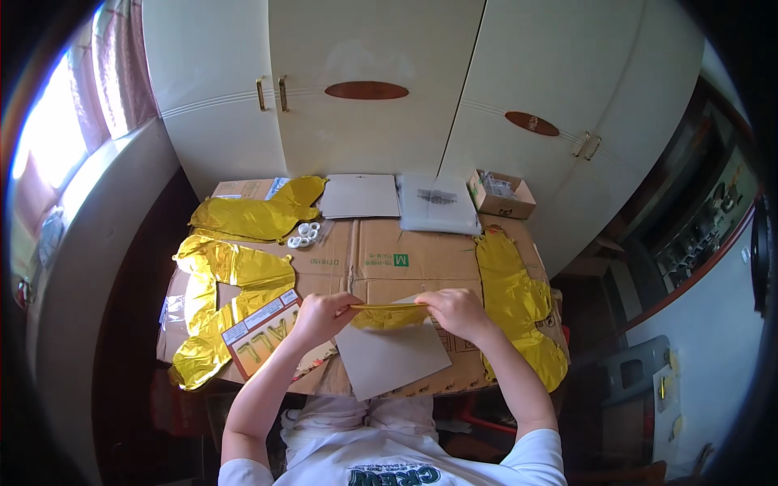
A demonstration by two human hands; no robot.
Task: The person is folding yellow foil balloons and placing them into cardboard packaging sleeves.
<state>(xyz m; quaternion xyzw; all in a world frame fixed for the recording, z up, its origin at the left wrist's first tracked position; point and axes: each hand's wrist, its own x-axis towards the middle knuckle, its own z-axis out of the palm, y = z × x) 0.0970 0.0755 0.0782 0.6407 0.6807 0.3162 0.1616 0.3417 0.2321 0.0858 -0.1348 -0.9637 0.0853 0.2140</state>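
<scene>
Between my two hands stretches a folded gold foil balloon point(391, 317), held up over a grey card sheet point(393, 356). My left hand point(322, 314) pinches its left end, and my right hand point(458, 312) pinches the right end. Just under my left forearm lies a printed card point(263, 336) with gold lettering, partly covered by the arm. Flat gold foil balloons lie at the left point(235, 271), the back left point(259, 212) and the right point(519, 304) of the cardboard.
Flattened cardboard point(324, 275) covers the table. Along its back are a stack of grey cards point(361, 196), clear plastic bags point(438, 206) and a small open box point(502, 194) with plastic packets. White ribbon rolls point(304, 235) sit at back left. Cream cabinets point(365, 49) stand behind.
</scene>
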